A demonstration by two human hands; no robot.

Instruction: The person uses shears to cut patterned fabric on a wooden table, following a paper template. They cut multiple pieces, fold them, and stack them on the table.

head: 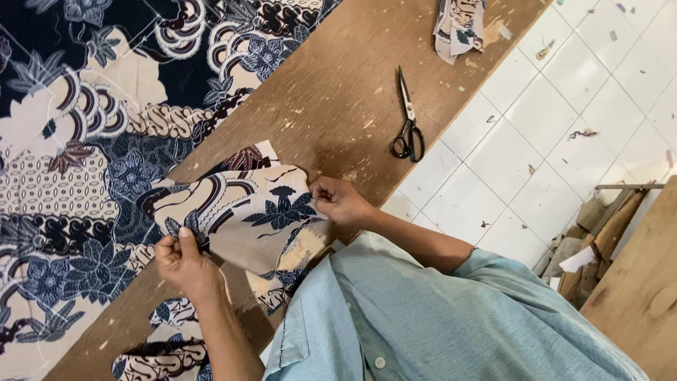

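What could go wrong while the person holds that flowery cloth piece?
The cloth piece is pinched only at two edges by the left hand and right hand, so it might slip or crease. More cut pieces hang near the table edge and could slide off. The scissors lie open-bladed within elbow reach.

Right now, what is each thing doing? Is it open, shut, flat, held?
Cut fabric piece: held at two edges, lifted partly off the table.
Left hand: pinching the piece's near edge.
Right hand: pinching the piece's far edge.
Scissors: blades shut, lying flat on the wooden table, untouched.
Large patterned cloth: spread flat.
Small stack of cut pieces: lying at the table's edge.
Floor: dotted with scraps.
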